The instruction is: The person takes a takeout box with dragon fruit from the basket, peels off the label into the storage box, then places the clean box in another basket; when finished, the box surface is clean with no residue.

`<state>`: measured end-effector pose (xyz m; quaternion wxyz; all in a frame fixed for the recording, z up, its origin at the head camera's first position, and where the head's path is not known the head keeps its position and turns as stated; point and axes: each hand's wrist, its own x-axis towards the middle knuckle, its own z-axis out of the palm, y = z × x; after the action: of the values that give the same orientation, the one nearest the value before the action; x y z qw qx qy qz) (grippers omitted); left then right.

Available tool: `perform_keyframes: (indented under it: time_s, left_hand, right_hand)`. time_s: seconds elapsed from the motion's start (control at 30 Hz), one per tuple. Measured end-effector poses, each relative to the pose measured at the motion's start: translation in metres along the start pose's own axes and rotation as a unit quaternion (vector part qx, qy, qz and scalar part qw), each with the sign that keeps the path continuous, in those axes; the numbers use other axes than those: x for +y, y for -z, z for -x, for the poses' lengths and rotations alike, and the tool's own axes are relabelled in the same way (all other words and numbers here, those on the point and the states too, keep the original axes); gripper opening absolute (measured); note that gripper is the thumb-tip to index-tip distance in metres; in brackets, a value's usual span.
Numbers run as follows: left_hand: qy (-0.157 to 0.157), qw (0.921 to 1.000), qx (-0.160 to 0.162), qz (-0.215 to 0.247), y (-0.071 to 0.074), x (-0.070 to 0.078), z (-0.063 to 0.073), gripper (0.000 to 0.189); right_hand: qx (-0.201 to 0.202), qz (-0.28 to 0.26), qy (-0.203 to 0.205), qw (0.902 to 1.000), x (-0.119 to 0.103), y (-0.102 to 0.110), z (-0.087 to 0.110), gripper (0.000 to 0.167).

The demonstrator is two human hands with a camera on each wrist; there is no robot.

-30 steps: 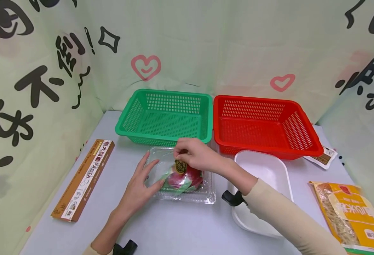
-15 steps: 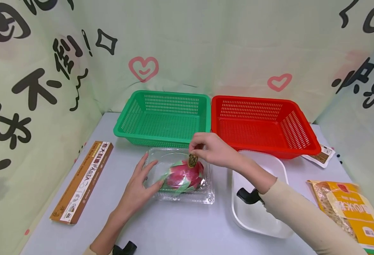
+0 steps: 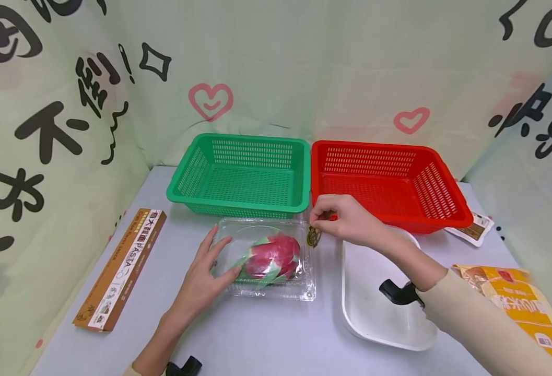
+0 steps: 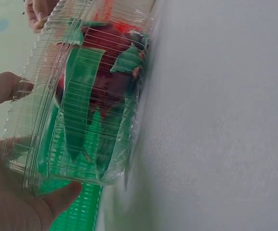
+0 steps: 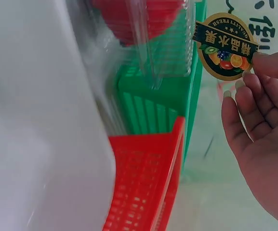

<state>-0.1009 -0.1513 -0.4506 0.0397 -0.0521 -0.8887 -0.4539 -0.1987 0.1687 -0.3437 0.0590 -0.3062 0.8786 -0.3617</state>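
Note:
A pink dragon fruit (image 3: 276,256) with green scales lies inside a clear plastic box (image 3: 238,230) at the middle of the table. My left hand (image 3: 205,274) rests on the box's left side, fingers spread over it, as the left wrist view also shows. Between thumb and fingertips my right hand (image 3: 348,222) pinches a round black-and-gold fruit sticker (image 5: 227,46). In the head view the sticker hangs just right of the box, apart from the fruit. Printed fruit and lettering show on its face in the right wrist view.
Behind the box stand a green basket (image 3: 238,203) and a red basket (image 3: 393,222). A white tray (image 3: 379,313) lies to the right, partly under my right arm. Further right are a yellow bag (image 3: 522,305) and a small sachet (image 3: 475,230). A pasta box (image 3: 120,269) lies left.
My right hand has moved right with the sticker, from over the dragon fruit to past the box's right edge. The left hand has stayed on the box.

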Motion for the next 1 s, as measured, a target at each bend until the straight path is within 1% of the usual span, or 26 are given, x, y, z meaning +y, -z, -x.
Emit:
perform_keyframes:
  time_s: [0.17,0.3,0.53,0.73,1.0]
  left_hand:
    - [0.0,1.0,-0.001,0.001,-0.001,0.0,0.001,0.068]
    - [-0.001,1.0,-0.002,-0.003,-0.001,-0.001,0.001,0.068]
    - [-0.001,1.0,-0.003,0.0,-0.001,0.0,0.001,0.067]
    - [0.0,1.0,-0.005,0.0,0.0,0.002,0.001,0.068]
    - [0.007,0.9999,-0.007,0.008,0.0,0.003,0.001,0.068]
  right_hand:
    - [0.002,0.02,-0.025,0.9995,0.011,0.013,0.017,0.003]
    - [-0.002,0.04,-0.046,0.9981,0.02,0.022,0.03,0.009]
    - [-0.032,0.07,-0.095,0.9925,0.033,0.036,0.05,0.01]
    - [-0.057,0.072,-0.106,0.9901,0.052,0.039,0.065,0.009]
    - [-0.09,0.132,-0.107,0.9814,0.073,0.032,0.074,0.009]
